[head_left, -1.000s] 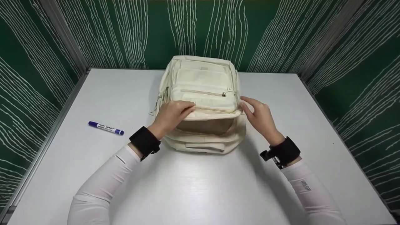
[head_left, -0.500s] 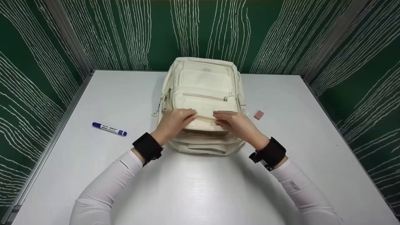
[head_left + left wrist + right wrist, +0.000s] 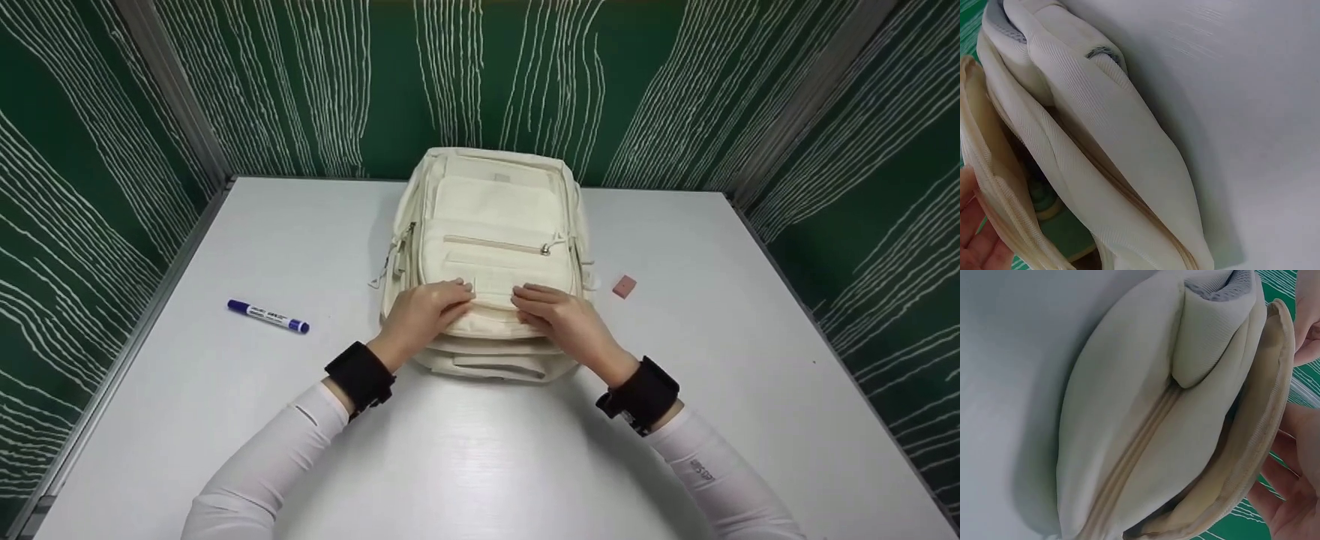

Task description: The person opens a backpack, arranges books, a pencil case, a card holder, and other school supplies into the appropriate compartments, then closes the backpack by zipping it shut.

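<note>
A cream backpack [image 3: 499, 202] lies on the white table, its front panel facing up and its main opening towards me. Both hands are at the near edge of the front flap. My left hand [image 3: 427, 311] grips the fabric left of the middle; my right hand [image 3: 566, 322] grips it on the right. In the right wrist view, my right hand [image 3: 1297, 489] is outside the flap's rim [image 3: 1280, 382], fingertips partly hidden. The left wrist view shows a gap under the flap, with something dark green [image 3: 1069, 230] inside.
A blue-capped marker [image 3: 268, 316] lies left of the backpack on the table [image 3: 480, 465]. To the right is a small pink block [image 3: 624, 286]. Green walls [image 3: 390, 75] with white streaks stand behind and at the sides.
The flap has come down, narrowing the opening. My right hand has moved from the bag's right side onto the flap's front edge, uncovering the pink block. The left hand has lowered with the flap.
</note>
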Motion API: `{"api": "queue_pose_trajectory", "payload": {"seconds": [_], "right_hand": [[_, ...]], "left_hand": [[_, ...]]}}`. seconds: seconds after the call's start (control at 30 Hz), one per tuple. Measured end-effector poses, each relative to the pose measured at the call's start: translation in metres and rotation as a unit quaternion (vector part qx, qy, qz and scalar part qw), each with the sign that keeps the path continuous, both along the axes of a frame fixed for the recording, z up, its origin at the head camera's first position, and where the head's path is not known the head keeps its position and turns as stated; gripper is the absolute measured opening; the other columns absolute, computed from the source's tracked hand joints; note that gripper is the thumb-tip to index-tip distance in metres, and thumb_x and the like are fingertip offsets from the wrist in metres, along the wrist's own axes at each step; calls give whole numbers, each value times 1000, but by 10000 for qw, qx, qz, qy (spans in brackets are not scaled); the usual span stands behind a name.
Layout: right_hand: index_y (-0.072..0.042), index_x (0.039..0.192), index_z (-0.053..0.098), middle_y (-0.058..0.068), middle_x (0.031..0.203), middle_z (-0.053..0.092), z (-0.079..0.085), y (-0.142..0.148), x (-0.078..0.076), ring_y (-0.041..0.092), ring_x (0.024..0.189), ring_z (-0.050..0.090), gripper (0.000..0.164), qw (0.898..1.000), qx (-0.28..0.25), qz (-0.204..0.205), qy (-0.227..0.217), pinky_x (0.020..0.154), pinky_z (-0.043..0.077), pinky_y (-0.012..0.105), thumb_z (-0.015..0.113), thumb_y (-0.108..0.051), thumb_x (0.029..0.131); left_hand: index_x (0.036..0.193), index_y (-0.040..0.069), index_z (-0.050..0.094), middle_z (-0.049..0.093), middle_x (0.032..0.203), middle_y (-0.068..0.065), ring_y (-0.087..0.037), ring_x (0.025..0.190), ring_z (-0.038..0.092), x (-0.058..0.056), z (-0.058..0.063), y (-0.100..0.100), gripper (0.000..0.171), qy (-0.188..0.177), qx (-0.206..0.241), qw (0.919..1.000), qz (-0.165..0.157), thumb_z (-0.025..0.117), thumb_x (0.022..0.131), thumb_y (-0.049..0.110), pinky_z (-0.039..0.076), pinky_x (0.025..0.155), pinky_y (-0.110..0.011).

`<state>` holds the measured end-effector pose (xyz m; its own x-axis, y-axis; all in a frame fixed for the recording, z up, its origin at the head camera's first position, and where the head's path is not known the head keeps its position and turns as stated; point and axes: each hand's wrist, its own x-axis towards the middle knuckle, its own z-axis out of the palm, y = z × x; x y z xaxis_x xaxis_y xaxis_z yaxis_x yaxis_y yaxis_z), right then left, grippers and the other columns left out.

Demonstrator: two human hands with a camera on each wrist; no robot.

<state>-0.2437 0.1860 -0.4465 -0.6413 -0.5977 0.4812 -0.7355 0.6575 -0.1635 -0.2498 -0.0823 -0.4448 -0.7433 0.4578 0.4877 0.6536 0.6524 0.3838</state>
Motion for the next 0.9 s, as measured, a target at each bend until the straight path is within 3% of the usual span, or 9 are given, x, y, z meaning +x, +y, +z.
{"api": "queue_pose_trajectory", "payload": {"seconds": [0.2, 0.27, 0.33, 0.43, 0.57, 0.7, 0.9], "right_hand": [[-9, 127, 73, 11, 132, 72, -4, 1, -1, 31, 125, 68, 32, 10000, -15, -7, -24, 101, 57, 45, 70, -15, 96], [-9, 126, 73, 11, 132, 72, -4, 1, -1, 31, 125, 68, 32, 10000, -20, -23, -23, 101, 57, 45, 71, -15, 96], [-8, 126, 74, 12, 132, 72, -4, 1, -1, 31, 126, 68, 31, 10000, -36, -27, -26, 102, 57, 46, 71, -15, 95], [-8, 126, 74, 12, 132, 72, -4, 1, 0, 31, 125, 68, 31, 10000, -60, -30, 3, 100, 57, 45, 71, -15, 96], [-9, 126, 74, 12, 132, 72, -5, 2, 1, 30, 125, 68, 31, 9999, -36, -77, 109, 98, 58, 44, 70, -16, 96], [-9, 126, 74, 11, 131, 72, -6, 2, 0, 30, 124, 68, 31, 9999, -47, -94, 137, 98, 58, 44, 71, -15, 95], [-7, 125, 74, 13, 131, 73, -8, 1, 0, 31, 124, 69, 31, 9998, -60, -33, 165, 98, 58, 45, 71, -13, 95]], "left_hand": [[115, 10, 77, 77, 120, -9, -27, 119, 72, -5, -1, -10, 22, 155, 59, 9997, -178, 70, 97, 20, 58, 101, -40], [117, 9, 76, 77, 120, -11, -29, 119, 72, -11, 0, -17, 22, 242, 312, 9992, -90, 69, 98, 17, 58, 101, -41], [120, 7, 75, 76, 122, -13, -30, 119, 72, -19, 1, -27, 24, 211, 669, 9973, 209, 67, 99, 16, 58, 103, -42], [125, 6, 72, 73, 128, -15, -32, 123, 70, -34, 5, -43, 28, -182, 1200, 9890, 841, 67, 99, 16, 55, 107, -43], [131, 3, 68, 69, 134, -16, -34, 129, 65, -56, 10, -63, 34, -1077, 1482, 9711, 1530, 66, 100, 17, 51, 112, -47], [132, 1, 67, 69, 134, -19, -36, 128, 65, -76, 12, -74, 35, -1701, 1400, 9591, 1776, 65, 101, 16, 50, 112, -48], [128, 1, 70, 74, 124, -19, -34, 118, 70, -95, 11, -72, 33, -1993, 1113, 9538, 1953, 66, 100, 17, 53, 105, -46]]}}
